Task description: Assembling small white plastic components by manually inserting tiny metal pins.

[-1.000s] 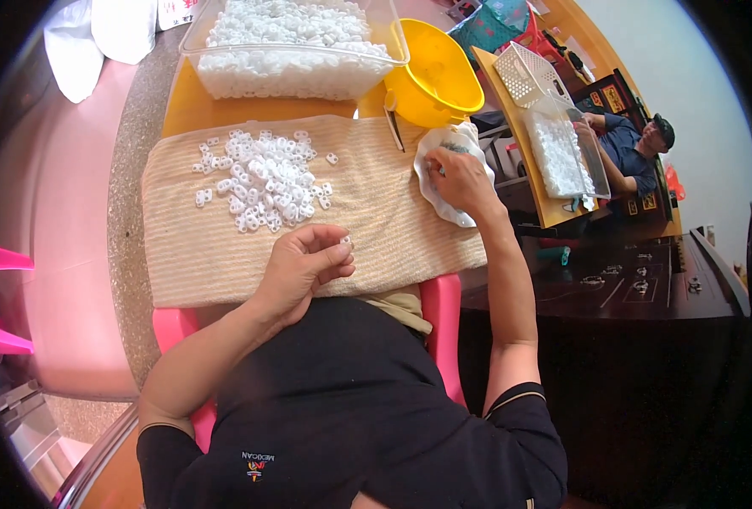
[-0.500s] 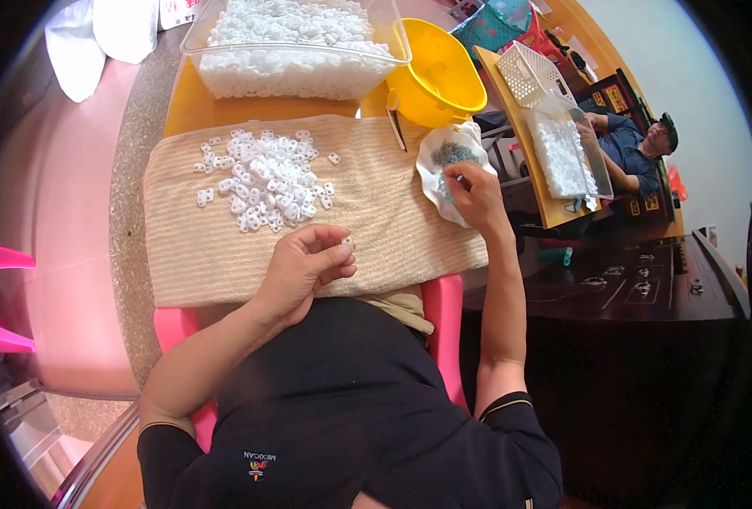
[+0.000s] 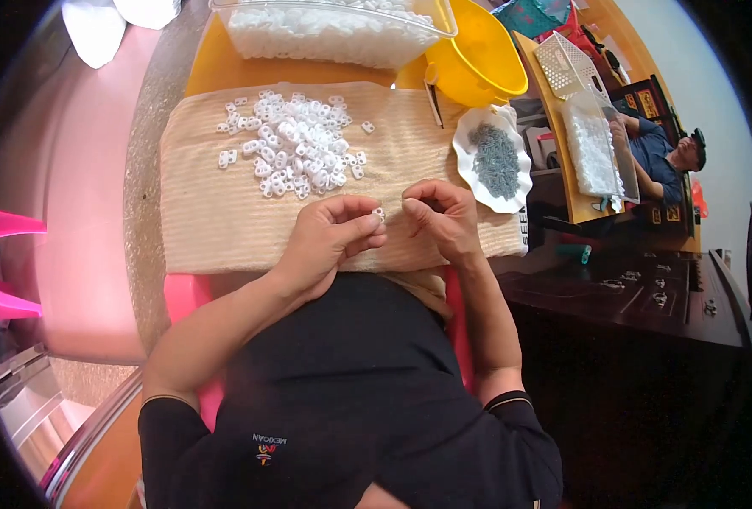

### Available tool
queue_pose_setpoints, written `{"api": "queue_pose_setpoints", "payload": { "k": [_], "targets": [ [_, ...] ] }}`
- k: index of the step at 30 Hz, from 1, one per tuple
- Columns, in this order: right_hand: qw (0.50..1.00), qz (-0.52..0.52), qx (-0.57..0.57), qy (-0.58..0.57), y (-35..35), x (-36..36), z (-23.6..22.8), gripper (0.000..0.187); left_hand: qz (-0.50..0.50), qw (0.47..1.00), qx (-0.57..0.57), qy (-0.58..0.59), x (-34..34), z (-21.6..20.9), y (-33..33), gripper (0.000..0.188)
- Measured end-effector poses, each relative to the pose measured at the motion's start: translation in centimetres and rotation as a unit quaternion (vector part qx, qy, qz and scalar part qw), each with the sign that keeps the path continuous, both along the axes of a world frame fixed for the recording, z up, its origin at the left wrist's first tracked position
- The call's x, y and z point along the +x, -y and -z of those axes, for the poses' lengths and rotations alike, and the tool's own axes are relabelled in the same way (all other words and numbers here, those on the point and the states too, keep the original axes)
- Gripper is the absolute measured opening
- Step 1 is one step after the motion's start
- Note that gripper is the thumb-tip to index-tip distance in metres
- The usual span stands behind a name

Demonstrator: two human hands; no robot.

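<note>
My left hand (image 3: pixel 327 244) pinches a small white two-holed plastic piece (image 3: pixel 379 214) between thumb and forefinger, low over the striped towel (image 3: pixel 210 225). Facing it at a short distance, my right hand (image 3: pixel 445 222) has its thumb and forefinger pressed together; whatever they hold is too small to make out. Beyond my left hand lies a loose pile of similar white plastic pieces (image 3: pixel 299 146). To the right rests a white wavy-edged dish (image 3: pixel 505 204) with many thin grey pieces (image 3: pixel 496 161) in it, just past my right hand.
A clear bin of white pieces (image 3: pixel 333 38) stands at the back, beside a yellow basin (image 3: pixel 482 59). A thin dark tool (image 3: pixel 435 106) lies near the basin. At the right, another person (image 3: pixel 657 161) sits behind a clear bin (image 3: pixel 592 148) and a white perforated basket (image 3: pixel 567 64).
My right hand has left the dish and come toward my left hand, its fingers still pinched. The left hand keeps hold of the white piece. The whole view has shifted a little.
</note>
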State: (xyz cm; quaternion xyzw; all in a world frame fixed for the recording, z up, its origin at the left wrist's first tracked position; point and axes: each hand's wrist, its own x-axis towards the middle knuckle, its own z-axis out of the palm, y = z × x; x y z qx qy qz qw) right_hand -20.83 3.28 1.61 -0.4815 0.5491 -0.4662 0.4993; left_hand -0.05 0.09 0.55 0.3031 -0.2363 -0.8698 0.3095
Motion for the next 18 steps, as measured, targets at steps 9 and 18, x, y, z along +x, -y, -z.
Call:
{"api": "queue_pose_setpoints", "payload": {
  "k": [9, 18],
  "targets": [
    [0.999, -0.038, 0.028, -0.002, -0.6, 1.4, 0.9, 0.015, -0.015, 1.000, 0.001, 0.000, 0.0, 0.0, -0.1, 0.016],
    [0.999, -0.019, 0.007, 0.032, -0.8, 2.0, 0.8, 0.013, -0.007, 1.000, -0.004, -0.008, 0.1, 0.1, -0.1, 0.016]
  ]
}}
